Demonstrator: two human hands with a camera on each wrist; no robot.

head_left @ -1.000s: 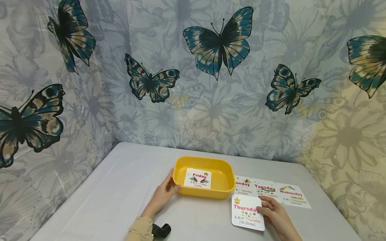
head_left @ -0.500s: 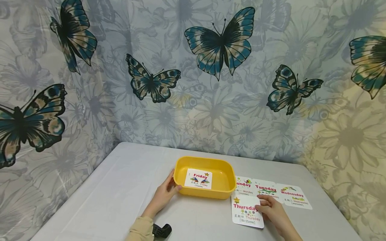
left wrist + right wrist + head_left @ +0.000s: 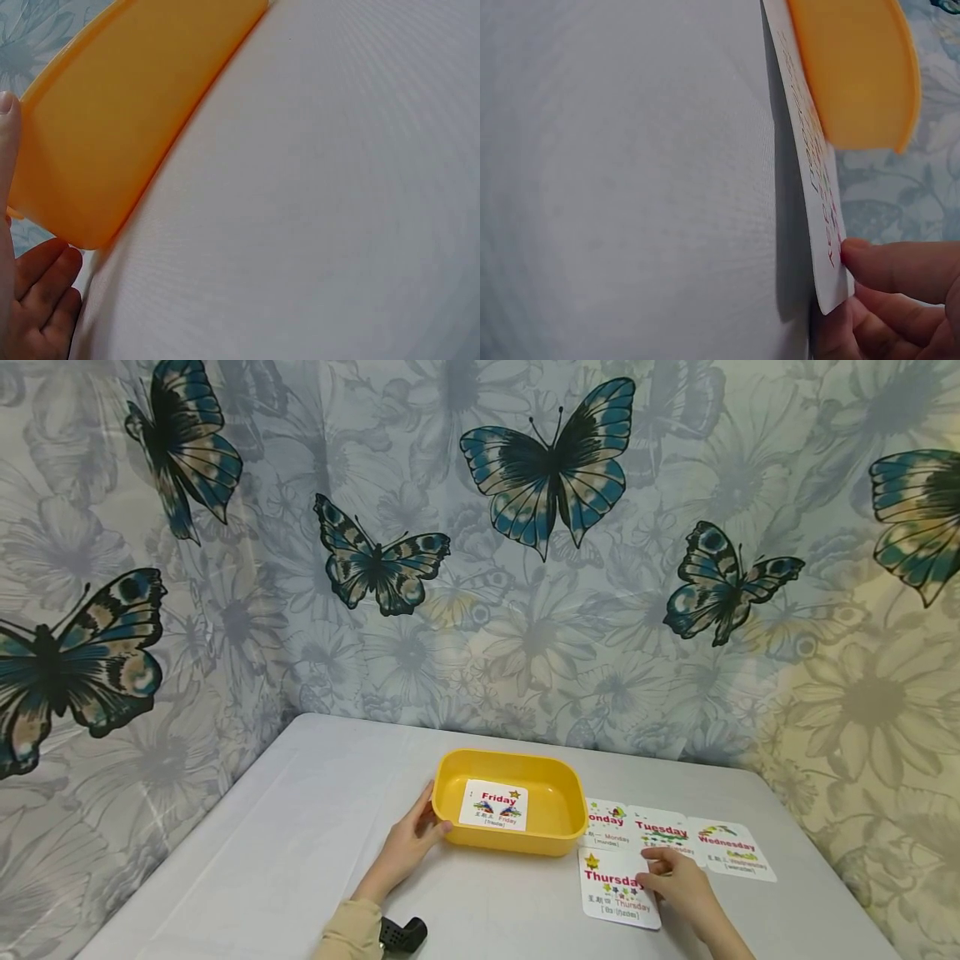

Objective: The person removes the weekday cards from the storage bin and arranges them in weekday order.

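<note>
My right hand pinches a white Thursday flashcard by its right edge, thumb on the printed face and fingers beneath. In the right wrist view the card stands slightly off the tablecloth with a shadow under it. On the left, my left hand holds the left end of a yellow plastic basin, with the thumb at its near corner. A Friday flashcard lies in the basin. Beyond the Thursday card, Monday, Tuesday and Wednesday flashcards lie in a row.
A white cloth covers the table. Behind it hangs a butterfly-print curtain. A black device is strapped at the left wrist, below a beige sleeve. The basin's right end overlaps the Monday card in the head view.
The Thursday card has shifted slightly away from me, then a little to the right, in my right hand. My left hand and the basin have stayed in place.
</note>
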